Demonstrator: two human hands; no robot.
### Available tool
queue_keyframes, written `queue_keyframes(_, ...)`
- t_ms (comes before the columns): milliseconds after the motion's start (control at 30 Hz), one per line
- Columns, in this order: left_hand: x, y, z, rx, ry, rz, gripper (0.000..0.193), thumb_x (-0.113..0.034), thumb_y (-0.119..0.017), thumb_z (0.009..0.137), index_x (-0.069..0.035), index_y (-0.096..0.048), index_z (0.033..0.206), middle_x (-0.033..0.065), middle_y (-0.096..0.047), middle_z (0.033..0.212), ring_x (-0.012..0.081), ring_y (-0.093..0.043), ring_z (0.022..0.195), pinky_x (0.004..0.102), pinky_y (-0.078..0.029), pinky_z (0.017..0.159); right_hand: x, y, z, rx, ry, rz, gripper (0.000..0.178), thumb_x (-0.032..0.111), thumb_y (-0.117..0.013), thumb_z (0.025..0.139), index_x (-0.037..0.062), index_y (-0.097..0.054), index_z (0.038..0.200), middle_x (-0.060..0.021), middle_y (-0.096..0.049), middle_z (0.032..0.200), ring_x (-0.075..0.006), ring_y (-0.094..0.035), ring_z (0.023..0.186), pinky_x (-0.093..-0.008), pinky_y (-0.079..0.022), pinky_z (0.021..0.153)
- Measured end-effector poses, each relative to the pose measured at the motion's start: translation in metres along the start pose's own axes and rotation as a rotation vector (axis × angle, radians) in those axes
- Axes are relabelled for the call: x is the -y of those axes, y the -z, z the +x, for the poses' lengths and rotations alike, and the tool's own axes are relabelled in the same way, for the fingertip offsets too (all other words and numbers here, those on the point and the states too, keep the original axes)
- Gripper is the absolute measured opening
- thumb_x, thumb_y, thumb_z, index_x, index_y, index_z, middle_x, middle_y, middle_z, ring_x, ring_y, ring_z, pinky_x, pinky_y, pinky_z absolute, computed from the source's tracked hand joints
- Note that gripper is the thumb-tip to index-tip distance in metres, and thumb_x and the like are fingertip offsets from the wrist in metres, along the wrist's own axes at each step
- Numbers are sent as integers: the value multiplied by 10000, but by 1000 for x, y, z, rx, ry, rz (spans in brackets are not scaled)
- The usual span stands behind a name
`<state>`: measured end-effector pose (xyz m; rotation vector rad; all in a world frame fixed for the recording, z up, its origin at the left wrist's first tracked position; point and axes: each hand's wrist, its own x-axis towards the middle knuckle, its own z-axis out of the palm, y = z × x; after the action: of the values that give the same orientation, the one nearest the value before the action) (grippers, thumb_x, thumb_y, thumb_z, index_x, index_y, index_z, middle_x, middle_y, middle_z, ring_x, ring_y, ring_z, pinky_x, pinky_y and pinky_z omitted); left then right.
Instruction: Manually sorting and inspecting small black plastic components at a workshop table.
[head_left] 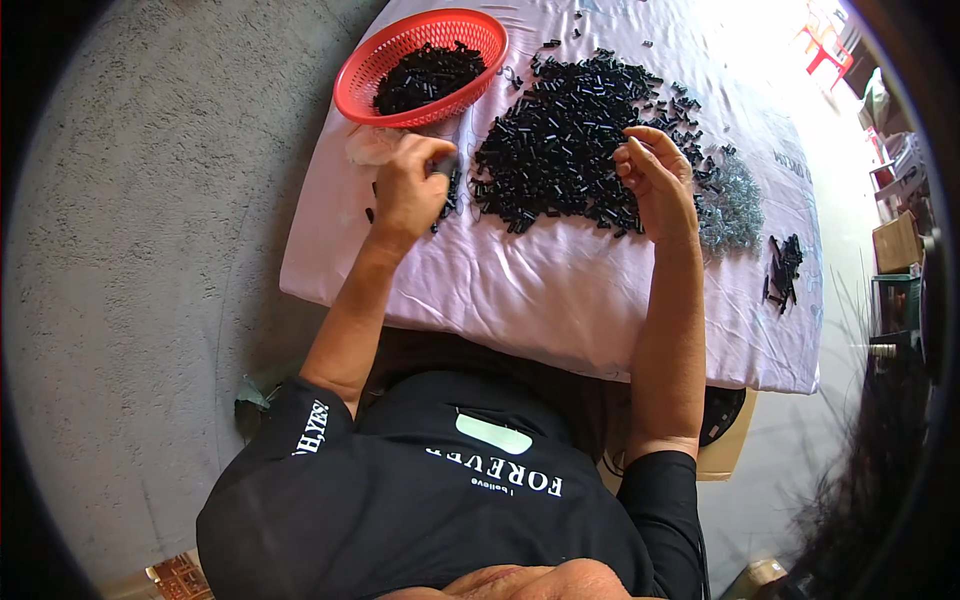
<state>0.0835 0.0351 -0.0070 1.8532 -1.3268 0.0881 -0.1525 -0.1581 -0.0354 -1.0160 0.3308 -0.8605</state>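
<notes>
The cloth-covered counter (560,290) bore a pile of black pieces (570,130) beside the red basket (440,113). The left hand (408,188) curled near it, the right hand (660,182) pinched over the pile; whether their fingers grasped anything, I couldn't tell. A brushing forearm might have scattered pieces.

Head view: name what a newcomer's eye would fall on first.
The black heap, many small pieces spread across the middle of the pink cloth. Then the red basket at upper left, holding more black pieces, and the silvery pile just right of the heap.
</notes>
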Motion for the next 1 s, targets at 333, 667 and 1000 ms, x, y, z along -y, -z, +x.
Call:
queue_keyframes(333, -21, -84, 40, 192, -85, -95, 142, -32, -637, 742, -57, -707, 863, 137, -647, 870, 308, -640, 846, 395, -508, 790, -8, -3, 0, -133, -3, -378, 155, 158, -648, 914, 58, -641, 1032, -38, -681, 856, -76, -620, 730, -191, -471, 624)
queue_keyframes(667, -26, -101, 45, 296, -78, 94, 227, -38, -633, 725, -50, -698, 942, 121, -644, 932, 282, -651, 846, 374, -516, 787, -10, -4, 3, -133, 44, -411, 172, 131, -645, 908, 29, -636, 1047, -50, -683, 902, -92, -635, 805, -213, -512, 723)
queue_keyframes(1000, -56, -80, 23, 258, -84, -217, 250, 86, -556, 735, -18, -632, 950, 134, -636, 894, 268, -652, 816, 345, -520, 757, -8, -13, -1, -44, 19, -442, 133, 51, -656, 874, 44, -651, 1007, -22, -680, 874, -64, -597, 702, -190, -461, 630)
